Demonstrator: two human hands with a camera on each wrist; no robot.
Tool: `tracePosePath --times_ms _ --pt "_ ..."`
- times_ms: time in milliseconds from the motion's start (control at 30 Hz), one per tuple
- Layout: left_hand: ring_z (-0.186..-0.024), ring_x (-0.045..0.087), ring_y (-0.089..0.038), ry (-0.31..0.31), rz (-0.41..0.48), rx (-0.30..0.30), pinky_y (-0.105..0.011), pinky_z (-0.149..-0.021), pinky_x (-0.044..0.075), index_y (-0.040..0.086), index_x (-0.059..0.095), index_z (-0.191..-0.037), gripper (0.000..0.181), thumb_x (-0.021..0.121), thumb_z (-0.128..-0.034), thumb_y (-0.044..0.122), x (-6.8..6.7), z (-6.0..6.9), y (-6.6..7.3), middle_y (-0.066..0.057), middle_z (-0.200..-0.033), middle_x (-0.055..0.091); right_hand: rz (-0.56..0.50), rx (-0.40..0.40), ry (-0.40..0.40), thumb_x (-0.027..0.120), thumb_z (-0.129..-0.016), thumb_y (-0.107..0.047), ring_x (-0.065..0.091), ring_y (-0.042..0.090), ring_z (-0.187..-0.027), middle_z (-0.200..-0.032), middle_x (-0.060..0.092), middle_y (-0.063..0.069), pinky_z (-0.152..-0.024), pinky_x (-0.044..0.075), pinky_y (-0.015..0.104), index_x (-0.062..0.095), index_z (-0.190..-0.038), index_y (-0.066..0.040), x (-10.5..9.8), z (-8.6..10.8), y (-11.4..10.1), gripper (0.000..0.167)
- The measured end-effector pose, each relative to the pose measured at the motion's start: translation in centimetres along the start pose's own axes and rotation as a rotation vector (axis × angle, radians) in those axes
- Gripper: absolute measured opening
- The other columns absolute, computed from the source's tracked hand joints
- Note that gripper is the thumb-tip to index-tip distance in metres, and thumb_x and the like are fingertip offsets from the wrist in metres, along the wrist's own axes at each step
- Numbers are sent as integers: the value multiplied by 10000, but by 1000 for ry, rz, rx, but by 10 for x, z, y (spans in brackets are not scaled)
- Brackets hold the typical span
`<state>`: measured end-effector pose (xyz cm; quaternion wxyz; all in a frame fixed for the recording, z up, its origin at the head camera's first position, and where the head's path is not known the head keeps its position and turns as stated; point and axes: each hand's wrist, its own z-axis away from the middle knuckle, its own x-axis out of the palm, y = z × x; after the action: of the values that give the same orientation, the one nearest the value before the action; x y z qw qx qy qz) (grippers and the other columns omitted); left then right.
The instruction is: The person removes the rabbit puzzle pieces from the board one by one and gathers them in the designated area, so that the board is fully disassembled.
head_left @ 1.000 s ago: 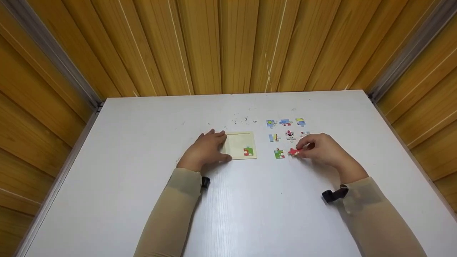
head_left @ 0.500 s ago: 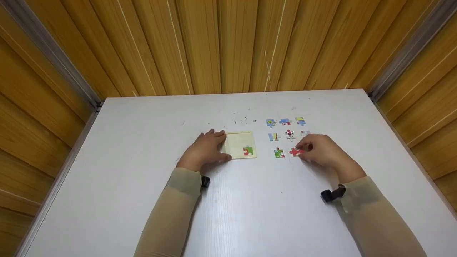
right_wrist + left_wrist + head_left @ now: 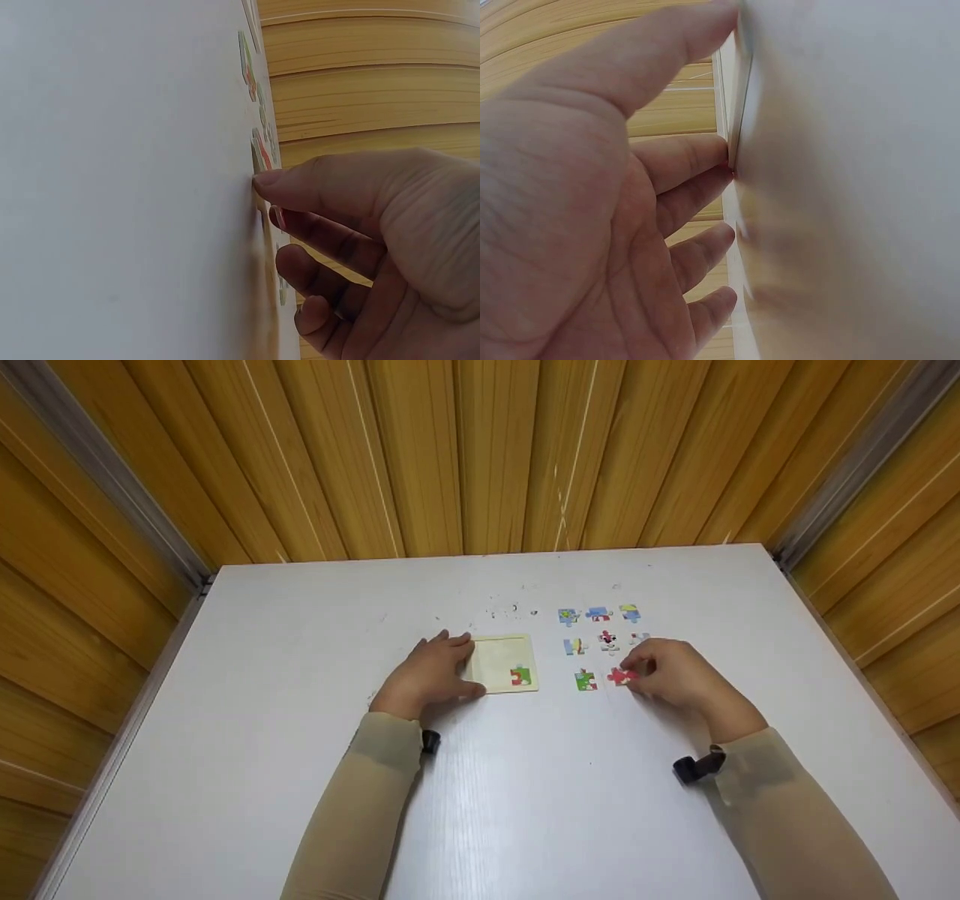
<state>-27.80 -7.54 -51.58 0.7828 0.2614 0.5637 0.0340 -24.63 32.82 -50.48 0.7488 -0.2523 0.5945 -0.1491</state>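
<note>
On the white table lies a shallow square wooden puzzle tray, with a green and red puzzle piece in its near right corner. My left hand holds the tray at its left side, thumb at the near edge and fingertips at the far one. The left wrist view shows the tray edge-on between thumb and index finger. To the right, my right hand pinches a red puzzle piece between thumb and fingers. The red piece sits low at the table, slightly tilted in the right wrist view; the fingertips cover its right end.
Beside the red piece lies a green puzzle piece. Beyond are several loose pieces in two rows, among them a blue and yellow piece and a red and white piece. One piece is partly behind my right hand. Wood-patterned panels stand behind the table.
The red piece in my right hand has turned flatter and shifted slightly right. My left hand and the tray have stayed in place; the view has tilted slightly.
</note>
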Motion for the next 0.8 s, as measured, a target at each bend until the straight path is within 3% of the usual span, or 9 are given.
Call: tracePosePath --times_ms 200,500,633,800 --pt "-1785 224 -332 1 -15 9 -534 -1476 142 154 478 -1734 894 887 -983 416 -2 0 0 1 -1847 399 9 -26 10 878 -956 -123 607 286 -1029 -1300 753 174 -836 496 357 851 -1249 -83 0 -1 -2 297" --pt "-1790 208 -323 8 20 -15 -522 -1478 135 167 474 -1735 910 902 -969 409 -6 2 2 8 -1851 393 -17 -45 43 884 -963 -148 595 279 -1009 -1199 734 149 -820 494 349 824 -1276 -83 -1 -1 -11 325" --pt "-1791 206 -318 5 27 -17 -529 -1477 134 174 478 -1734 913 910 -964 407 -5 2 3 14 -1852 392 -56 -56 52 849 -1006 -188 598 279 -1051 -1220 738 133 -857 498 357 819 -1281 -103 4 3 -24 289" --pt "-1790 211 -321 -4 20 -20 -544 -1473 150 185 477 -1738 910 906 -966 401 -1 0 3 22 -1860 376 -86 -138 46 836 -1013 -191 639 268 -1071 -1338 762 128 -897 504 381 816 -1273 -98 13 2 -47 276"
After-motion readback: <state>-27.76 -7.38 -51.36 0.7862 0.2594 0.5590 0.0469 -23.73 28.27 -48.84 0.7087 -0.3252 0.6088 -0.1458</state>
